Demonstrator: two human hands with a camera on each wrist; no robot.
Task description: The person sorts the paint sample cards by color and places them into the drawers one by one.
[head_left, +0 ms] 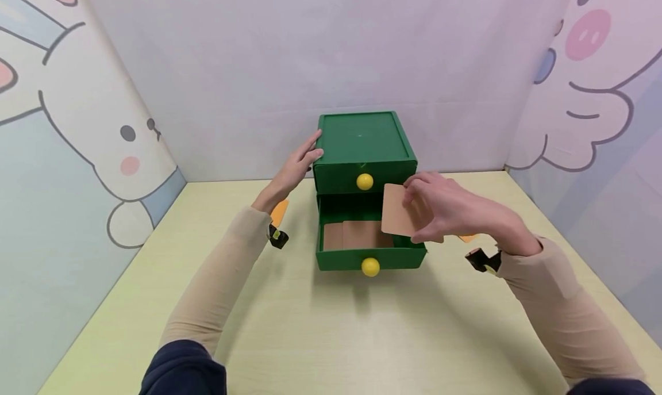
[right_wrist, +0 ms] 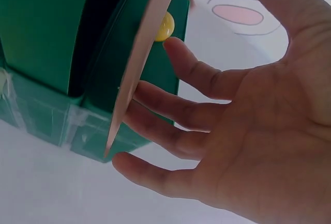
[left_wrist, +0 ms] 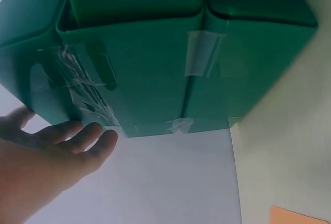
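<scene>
A green two-drawer box (head_left: 364, 136) stands at the back of the table, its lower drawer (head_left: 341, 259) pulled out and its upper one closed. My left hand (head_left: 292, 171) rests along the box's upper left edge; in the left wrist view its fingers (left_wrist: 98, 149) are gently bent beside the taped green side. Over the right part of the lower drawer, my right hand (head_left: 447, 205) holds a tan rounded-corner card (head_left: 394, 210) between thumb and fingers, tilted upright. Flat tan cards (head_left: 367, 234) lie inside that drawer, partly overlapping.
Yellow round knobs (head_left: 364, 181) sit on both drawer fronts. An orange flat piece (head_left: 279, 213) lies on the table left of the box, and another orange piece (head_left: 468, 238) shows at the right under my wrist. A pale wall rises right behind the box.
</scene>
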